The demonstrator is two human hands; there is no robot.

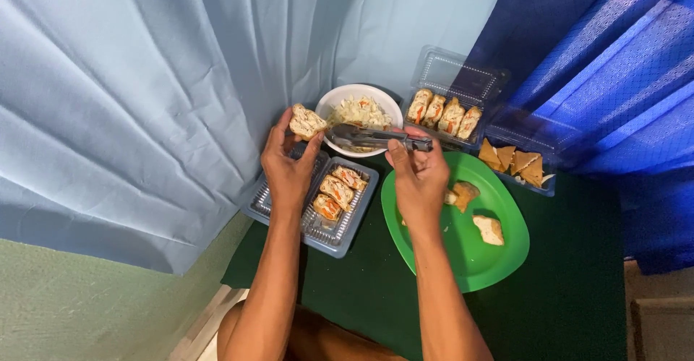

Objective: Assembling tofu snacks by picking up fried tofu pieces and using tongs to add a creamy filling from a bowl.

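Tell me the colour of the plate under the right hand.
Bright green plate, oval, seen best in the head view.

The work surface was a dark green table (564, 289) crowded along its upper edge. A white bowl (340, 99), an open clear tray of filled pieces (463, 79) and a second clear tray of triangular pieces (538, 180) formed a continuous barrier at the upper centre and upper right. A green plate (499, 260) occupied the centre, just beside a grey tray (354, 227) at the centre left. Curtains, pale blue (130, 101) at the left and dark blue (614, 65) at the right, closed off both sides. Unobstructed table remained at the lower right and lower centre of the frame.
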